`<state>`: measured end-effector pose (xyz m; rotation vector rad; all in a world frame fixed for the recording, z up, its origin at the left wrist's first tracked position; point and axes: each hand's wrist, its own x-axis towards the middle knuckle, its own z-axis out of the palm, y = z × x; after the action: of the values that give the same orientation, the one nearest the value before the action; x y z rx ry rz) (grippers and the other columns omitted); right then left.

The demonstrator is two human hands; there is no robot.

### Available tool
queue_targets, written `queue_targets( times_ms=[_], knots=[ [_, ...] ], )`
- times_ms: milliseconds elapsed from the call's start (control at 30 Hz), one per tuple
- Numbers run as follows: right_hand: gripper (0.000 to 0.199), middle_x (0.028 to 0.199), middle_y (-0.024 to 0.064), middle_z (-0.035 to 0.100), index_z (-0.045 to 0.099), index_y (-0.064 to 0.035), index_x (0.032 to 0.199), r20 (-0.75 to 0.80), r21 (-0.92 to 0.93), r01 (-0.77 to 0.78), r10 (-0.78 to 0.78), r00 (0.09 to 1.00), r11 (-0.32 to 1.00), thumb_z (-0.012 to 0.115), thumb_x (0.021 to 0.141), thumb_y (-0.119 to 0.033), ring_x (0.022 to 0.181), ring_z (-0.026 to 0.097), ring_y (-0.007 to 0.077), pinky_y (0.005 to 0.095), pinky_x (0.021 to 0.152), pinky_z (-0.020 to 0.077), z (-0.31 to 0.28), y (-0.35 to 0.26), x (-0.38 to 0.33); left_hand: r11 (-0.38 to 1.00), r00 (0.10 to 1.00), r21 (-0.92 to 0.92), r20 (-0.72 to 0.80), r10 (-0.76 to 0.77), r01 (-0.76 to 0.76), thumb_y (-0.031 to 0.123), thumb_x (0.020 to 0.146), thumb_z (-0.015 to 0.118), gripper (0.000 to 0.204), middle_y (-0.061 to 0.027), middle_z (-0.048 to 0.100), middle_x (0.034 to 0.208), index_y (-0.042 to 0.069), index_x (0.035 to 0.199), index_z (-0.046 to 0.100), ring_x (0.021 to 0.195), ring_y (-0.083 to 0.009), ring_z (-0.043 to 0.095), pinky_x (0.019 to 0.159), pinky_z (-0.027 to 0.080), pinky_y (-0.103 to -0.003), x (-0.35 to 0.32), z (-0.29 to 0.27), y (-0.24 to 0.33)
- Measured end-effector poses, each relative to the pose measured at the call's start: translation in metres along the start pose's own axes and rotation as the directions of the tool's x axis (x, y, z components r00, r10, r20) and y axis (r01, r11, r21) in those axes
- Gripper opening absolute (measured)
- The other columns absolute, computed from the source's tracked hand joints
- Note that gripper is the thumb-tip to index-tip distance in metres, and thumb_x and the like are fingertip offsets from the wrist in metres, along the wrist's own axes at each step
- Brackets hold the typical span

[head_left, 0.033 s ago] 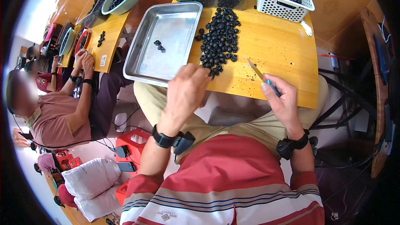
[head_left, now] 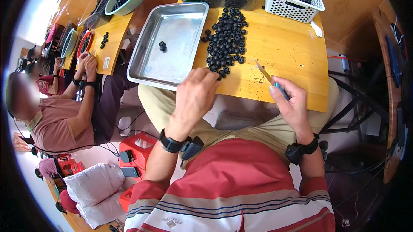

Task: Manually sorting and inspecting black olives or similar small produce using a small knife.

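Observation:
My left hand [head_left: 198,92] is at the near end of a pile of small round black parts with holes [head_left: 226,38], its fingers curled in and their tips partly hidden. Whether a part is between them I cannot make out. In my right hand [head_left: 294,101] is a knife [head_left: 263,70] with a blue handle, its blade pointing up and left over the wooden table [head_left: 275,34]. Left of the pile a shallow metal tray [head_left: 176,21] overhangs the table's near edge. A few black parts [head_left: 162,46] lie together inside it.
Behind the pile stand a clear plastic bin [head_left: 245,0] and a white perforated basket [head_left: 297,12], both full of black parts. Dark crumbs [head_left: 260,77] lie near the blade. At a table on the left sits another person [head_left: 64,116], beside a pale green basin [head_left: 129,6].
My left hand has shifted very slightly at the near end of the pile. The few parts in the tray sit closer together. My right hand and the knife have not moved.

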<state>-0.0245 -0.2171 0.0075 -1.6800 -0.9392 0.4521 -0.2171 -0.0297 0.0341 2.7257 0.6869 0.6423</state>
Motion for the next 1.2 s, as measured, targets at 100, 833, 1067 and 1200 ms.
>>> queue_targets(
  times_ms=[100, 833, 1067, 1200],
  knots=[
    [0.033, 0.072, 0.0008, 0.058, 0.069, 0.0050, 0.109, -0.004, -0.031, 0.001, -0.001, 1.000, 1.000, 0.073, 0.094, -0.024, 0.066, 0.049, 0.0067, 0.0245, 0.060, 0.0432, -0.001, -0.003, -0.001, 0.994, 0.996, 0.099, 0.079, 0.032, -0.040, 0.011, 0.085, 0.071, 0.015, -0.0094, 0.064, 0.091, 0.007, 0.099, 0.068, 0.084, -0.0303, 0.064, 0.071, 0.054, -0.042, -0.006, 0.017, -0.002],
    [0.033, 0.077, 0.0014, 0.063, 0.069, 0.0050, 0.112, 0.053, 0.048, -0.062, 0.059, 0.997, 0.997, 0.073, 0.095, -0.024, 0.069, 0.053, 0.0062, 0.0243, 0.063, 0.0458, 0.003, -0.003, -0.008, 0.795, 0.985, -0.583, 0.131, -0.110, 0.166, 0.000, 0.090, 0.069, 0.020, -0.0079, 0.065, 0.094, 0.001, 0.110, 0.066, 0.065, -0.0148, 0.063, 0.056, 0.050, -0.027, -0.014, 0.031, 0.009],
    [0.038, 0.080, 0.0061, 0.068, 0.069, 0.0061, 0.113, 0.131, 0.050, -0.079, 0.072, 0.989, 0.996, 0.074, 0.094, -0.026, 0.072, 0.057, 0.0083, 0.0255, 0.067, 0.0485, 0.009, -0.005, -0.009, -0.048, 0.865, -0.910, 0.406, -0.295, 0.411, 0.004, 0.093, 0.071, 0.018, -0.0044, 0.070, 0.089, 0.005, 0.111, 0.066, 0.071, -0.0116, 0.068, 0.053, 0.047, -0.021, -0.014, 0.040, 0.016],
    [0.039, 0.080, 0.0061, 0.068, 0.069, 0.0061, 0.113, 0.131, 0.075, -0.081, 0.071, 0.989, 0.994, 0.074, 0.094, -0.027, 0.072, 0.057, 0.0086, 0.0261, 0.066, 0.0484, 0.013, -0.002, -0.008, -0.322, 0.841, -0.871, 0.463, -0.280, 0.372, 0.003, 0.095, 0.067, 0.017, -0.0057, 0.072, 0.094, 0.008, 0.111, 0.067, 0.085, -0.0167, 0.073, 0.069, 0.062, -0.028, -0.017, 0.052, 0.012]
  ],
)
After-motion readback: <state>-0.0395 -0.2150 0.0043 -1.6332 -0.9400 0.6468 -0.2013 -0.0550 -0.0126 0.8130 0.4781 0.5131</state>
